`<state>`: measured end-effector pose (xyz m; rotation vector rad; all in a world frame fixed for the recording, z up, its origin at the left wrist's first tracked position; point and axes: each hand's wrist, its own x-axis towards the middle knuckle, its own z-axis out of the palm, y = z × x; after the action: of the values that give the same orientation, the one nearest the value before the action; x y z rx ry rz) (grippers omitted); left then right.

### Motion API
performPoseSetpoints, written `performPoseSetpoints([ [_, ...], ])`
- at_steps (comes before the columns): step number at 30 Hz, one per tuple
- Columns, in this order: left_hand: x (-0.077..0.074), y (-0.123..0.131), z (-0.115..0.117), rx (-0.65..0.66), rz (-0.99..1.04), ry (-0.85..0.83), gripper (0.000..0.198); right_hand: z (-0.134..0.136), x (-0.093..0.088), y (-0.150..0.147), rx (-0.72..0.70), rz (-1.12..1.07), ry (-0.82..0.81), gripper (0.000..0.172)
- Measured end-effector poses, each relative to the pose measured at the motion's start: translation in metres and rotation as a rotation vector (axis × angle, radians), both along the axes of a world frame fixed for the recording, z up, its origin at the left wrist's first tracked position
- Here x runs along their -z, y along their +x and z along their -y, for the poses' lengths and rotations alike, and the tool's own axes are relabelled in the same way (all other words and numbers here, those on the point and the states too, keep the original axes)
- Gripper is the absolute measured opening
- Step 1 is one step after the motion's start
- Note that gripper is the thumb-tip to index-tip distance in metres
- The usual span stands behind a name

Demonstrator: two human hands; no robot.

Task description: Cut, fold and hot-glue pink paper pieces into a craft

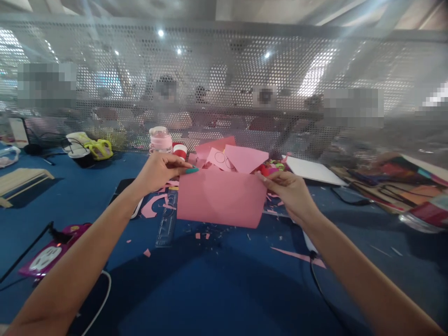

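Observation:
A sheet of pink paper (221,198) hangs above the blue table, stretched between my two hands. My left hand (159,169) pinches its top left corner. A small teal pointed thing (191,171) shows at those fingertips; I cannot make out what it is. At the top right corner, my right hand (289,189) grips the sheet between thumb and fingers. Just behind the sheet lie more pink pieces, one a lighter pink sheet (246,158) and one a piece with drawn circles (217,159). A clear ruler (165,226) rests left of the sheet, beside a curved pink offcut (150,208).
Pink scraps (147,253) litter the blue table (210,298). A pink-banded bottle (161,139) stands behind my left hand. A purple device (56,252) lies left, white paper (313,170) back right. Cables run along both sides. A perforated metal screen (224,70) borders the back.

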<state>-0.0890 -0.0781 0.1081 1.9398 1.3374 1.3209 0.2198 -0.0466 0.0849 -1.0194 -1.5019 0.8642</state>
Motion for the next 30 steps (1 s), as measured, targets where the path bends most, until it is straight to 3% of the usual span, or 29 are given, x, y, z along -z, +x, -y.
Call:
performPoseSetpoints([
  [4, 0.007, -0.001, -0.015, 0.003, -0.028, -0.007, 0.023, -0.017, 0.005, -0.001, -0.038, 0.041, 0.038, 0.032],
  [7, -0.001, 0.001, -0.022, -0.038, -0.025, 0.073, 0.016, -0.029, -0.009, 0.002, -0.08, 0.015, 0.162, 0.032],
  [10, -0.002, 0.002, -0.01, -0.043, -0.05, 0.217, 0.014, -0.026, -0.018, 0.01, -0.189, 0.029, 0.23, 0.028],
  [12, 0.012, 0.001, 0.01, 0.009, -0.097, 0.298, 0.01, -0.012, -0.009, 0.019, -0.229, 0.09, 0.219, 0.028],
  [14, 0.04, 0.0, 0.035, 0.134, -0.151, 0.315, 0.01, 0.01, 0.016, 0.03, -0.262, 0.146, 0.177, 0.026],
  [18, 0.106, -0.003, 0.074, 0.415, -0.22, 0.115, 0.017, 0.049, 0.075, 0.045, -0.463, 0.336, -0.033, 0.016],
  [20, 0.127, -0.004, 0.084, 0.454, -0.227, 0.006, 0.022, 0.06, 0.093, 0.047, -0.503, 0.344, -0.095, 0.017],
  [23, 0.139, -0.005, 0.089, 0.471, -0.248, -0.096, 0.03, 0.065, 0.101, 0.047, -0.502, 0.349, -0.122, 0.019],
  [30, 0.135, -0.008, 0.096, 0.501, -0.508, -0.068, 0.046, 0.066, 0.095, 0.045, -0.553, 0.4, -0.033, 0.017],
])
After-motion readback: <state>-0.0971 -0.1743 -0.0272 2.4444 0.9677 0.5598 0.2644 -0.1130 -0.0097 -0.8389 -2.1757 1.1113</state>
